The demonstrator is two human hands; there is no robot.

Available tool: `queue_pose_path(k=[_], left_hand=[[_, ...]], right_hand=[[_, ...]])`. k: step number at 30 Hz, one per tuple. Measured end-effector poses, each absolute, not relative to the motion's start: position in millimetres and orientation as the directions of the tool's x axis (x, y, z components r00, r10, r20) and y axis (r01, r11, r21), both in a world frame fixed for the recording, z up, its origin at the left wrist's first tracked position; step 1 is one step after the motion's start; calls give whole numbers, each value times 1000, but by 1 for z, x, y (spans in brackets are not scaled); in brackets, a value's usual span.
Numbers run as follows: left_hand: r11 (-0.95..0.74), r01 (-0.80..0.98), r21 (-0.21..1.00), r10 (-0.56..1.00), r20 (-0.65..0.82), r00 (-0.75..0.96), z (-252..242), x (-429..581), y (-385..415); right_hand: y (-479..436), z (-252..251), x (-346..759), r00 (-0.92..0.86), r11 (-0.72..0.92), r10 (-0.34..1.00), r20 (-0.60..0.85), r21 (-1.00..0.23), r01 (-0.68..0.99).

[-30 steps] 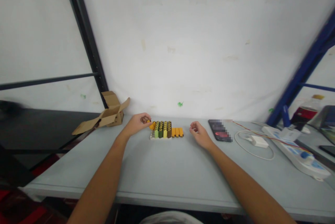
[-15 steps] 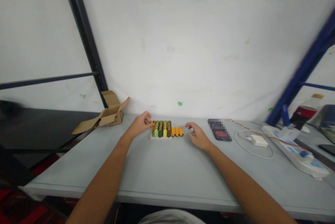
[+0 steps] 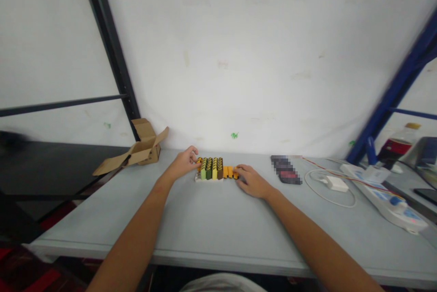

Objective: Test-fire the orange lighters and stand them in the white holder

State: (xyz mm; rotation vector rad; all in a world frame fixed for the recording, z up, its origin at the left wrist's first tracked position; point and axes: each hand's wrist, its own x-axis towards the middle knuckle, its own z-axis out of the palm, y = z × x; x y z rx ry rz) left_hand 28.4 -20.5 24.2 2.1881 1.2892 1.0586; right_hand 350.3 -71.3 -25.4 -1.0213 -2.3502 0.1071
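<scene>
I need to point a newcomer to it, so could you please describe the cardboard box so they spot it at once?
Start at the grey table and follow its back edge to the far left corner, by the black upright post. There sits the cardboard box, the only brown thing, with its flaps splayed open.

Small blocks in orange, green, yellow and brown (image 3: 214, 169): hard plastic look, smooth, slight sheen, seated on white plastic base plate (image 3: 205, 178). Pale grey table top (image 3: 211, 223): smooth, matt, laminate-like. Open brown box (image 3: 139, 148), far left: corrugated cardboard, matt, rough-edged flaps. Black upright post (image 3: 112, 50), left: painted metal, dull. Blue frame post (image 3: 396, 91), right: painted metal, faint gloss. White power strip (image 3: 385, 196) and white cable (image 3: 327, 192): smooth plastic. White backdrop (image 3: 259, 55): matt, lightly stained.
</scene>
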Motion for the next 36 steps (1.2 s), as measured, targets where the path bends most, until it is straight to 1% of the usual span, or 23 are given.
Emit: queue_pose_path(k=[3,6,10,12,14,16,18,19,20,24,27,29,33,36], left_hand=[[-484,568,665,874,390,289,21,31,-19],[-462,576,674,886,377,270,21,32,-20],[-455,568,686,890,331,314,27,26,-25],[-449,581,679,894,331,303,30,21,-26],[-426,625,655,902,366,230,32,17,-25],[-391,678,623,903,403,150,31,13,-22],[-365,714,598,903,415,114,27,10,-17],[-360,723,590,902,418,108,25,9,-16],[-360,727,585,900,423,105,23,8,-14],[-371,717,591,898,424,117,19,9,-13],[-380,709,594,900,414,136,20,11,-14],[-386,710,589,899,414,145,22,12,-16],[-383,714,586,899,413,143,23,13,-16],[-386,706,594,898,418,139,23,13,-15]], right_hand=[[-71,-24,349,-529,698,698,483,-292,654],[-72,-22,347,-550,707,695,464,-297,642],[-75,-20,346,-528,678,718,453,-286,677],[-76,-19,345,-496,665,732,467,-331,669],[-73,-20,345,-417,641,759,501,-458,616],[-69,-20,348,-244,560,823,514,-655,507],[-63,-21,353,-39,438,891,452,-834,335],[-60,-21,355,43,388,911,410,-889,244],[-57,-21,358,105,361,919,380,-918,165],[-56,-16,362,266,366,904,336,-928,-74],[-63,-8,361,275,324,924,266,-926,-192],[-67,-3,360,249,317,930,270,-933,-172],[-69,2,363,231,337,920,316,-940,-60],[-66,3,366,225,283,938,265,-958,-52]])
